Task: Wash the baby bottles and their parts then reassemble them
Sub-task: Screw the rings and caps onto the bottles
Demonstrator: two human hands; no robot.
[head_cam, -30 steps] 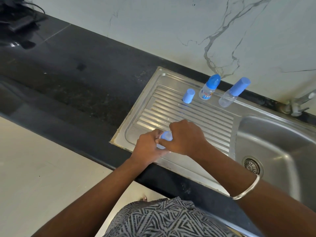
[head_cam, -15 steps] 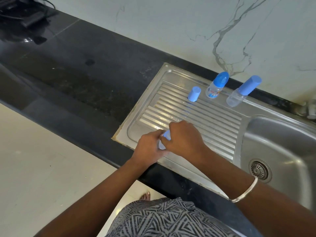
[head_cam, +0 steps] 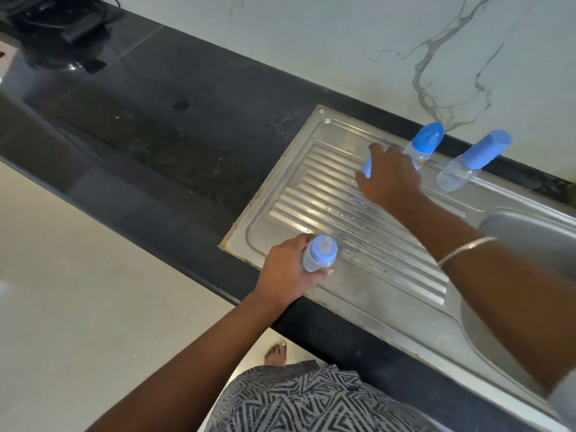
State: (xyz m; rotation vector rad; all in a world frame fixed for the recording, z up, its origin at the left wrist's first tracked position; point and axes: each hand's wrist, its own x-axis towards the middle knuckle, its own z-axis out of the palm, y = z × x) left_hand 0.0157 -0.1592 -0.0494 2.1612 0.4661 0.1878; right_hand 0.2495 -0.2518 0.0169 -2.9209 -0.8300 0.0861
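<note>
left hand (head_cam: 288,269) grips the bottle (head_cam: 318,254) upright at the drainboard's (head_cam: 389,294) near left edge, teat uncovered. right hand (head_cam: 389,176) closes round the loose blue cap (head_cam: 367,166), far and right of it.

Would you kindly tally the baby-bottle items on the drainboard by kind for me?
Capped bottles standing at the back: 2, one and another
Uncapped bottle with teat showing, held by the left hand: 1
Loose blue cap under the right hand: 1
Total: 4
</note>
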